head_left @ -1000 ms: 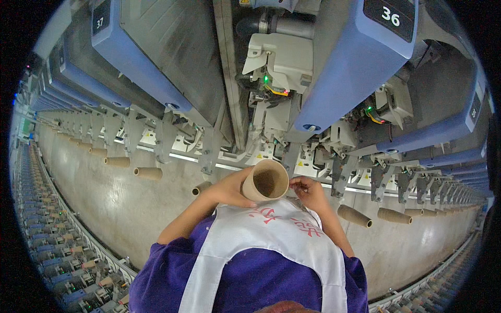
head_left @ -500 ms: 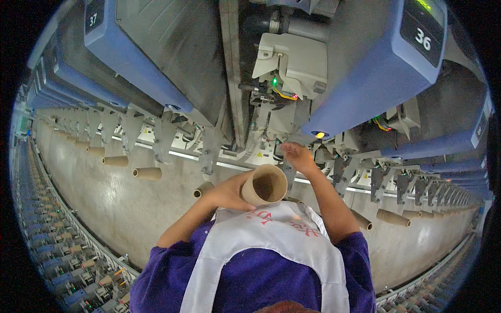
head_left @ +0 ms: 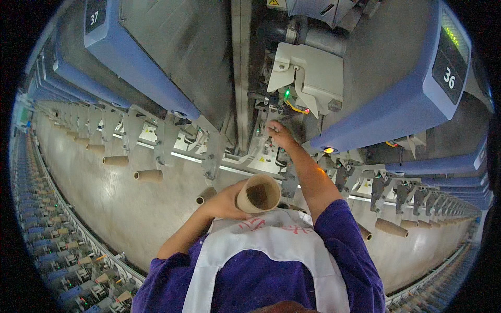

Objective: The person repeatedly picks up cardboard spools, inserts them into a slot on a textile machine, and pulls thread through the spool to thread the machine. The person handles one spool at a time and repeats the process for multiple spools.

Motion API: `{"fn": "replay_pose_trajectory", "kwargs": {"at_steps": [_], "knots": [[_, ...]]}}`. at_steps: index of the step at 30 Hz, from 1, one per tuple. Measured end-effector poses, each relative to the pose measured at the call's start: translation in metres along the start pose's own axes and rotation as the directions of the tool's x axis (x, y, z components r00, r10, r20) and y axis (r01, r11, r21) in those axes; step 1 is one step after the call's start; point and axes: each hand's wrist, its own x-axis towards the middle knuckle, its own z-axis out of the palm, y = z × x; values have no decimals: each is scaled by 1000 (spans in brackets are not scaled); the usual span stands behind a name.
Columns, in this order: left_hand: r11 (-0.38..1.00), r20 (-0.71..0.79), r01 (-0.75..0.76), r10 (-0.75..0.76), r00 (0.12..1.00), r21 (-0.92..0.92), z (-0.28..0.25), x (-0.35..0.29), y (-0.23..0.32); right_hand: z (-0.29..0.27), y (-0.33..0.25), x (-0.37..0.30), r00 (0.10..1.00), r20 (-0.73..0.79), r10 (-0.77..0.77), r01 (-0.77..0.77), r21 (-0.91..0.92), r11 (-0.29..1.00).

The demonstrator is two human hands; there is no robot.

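Note:
A tan cardboard cone is held in front of my apron, its wide hollow end facing up. My left hand is closed around the cone's left side. Farther forward, my right hand is raised beside the machine's winding mechanism, below a pale cover with small green, yellow and red lights. The right fingers are curled together; anything between them is too small to make out.
Blue machine housings jut out on both sides, one with a lit yellow button. More cardboard cones stick out in a row along the machine. Another bank of machinery curves along the lower left, across a grey floor.
My right hand has moved forward and slightly left, and its fingers have curled in. The left hand still holds the cone, shifted slightly left. The view has turned a little.

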Motion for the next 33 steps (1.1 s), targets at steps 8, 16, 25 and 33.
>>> {"fn": "replay_pose_trajectory", "kwargs": {"at_steps": [8, 16, 25, 33], "knots": [[998, -205, 5, -18, 979, -64, -2, 36, -27, -5, -34, -142, 987, -59, -149, 154, 103, 983], [803, -219, -107, -30, 975, -587, 14, 71, -28, -20, -57, -186, 929, 157, -336, 299, 221, 928], [801, -207, -60, -81, 975, -595, 13, 62, -33, -31, -84, -169, 914, -6, -406, 381, -331, 863], [817, -212, -69, -67, 975, -573, 5, 42, -24, -11, -74, -164, 880, -128, -457, 348, -482, 804]]}}
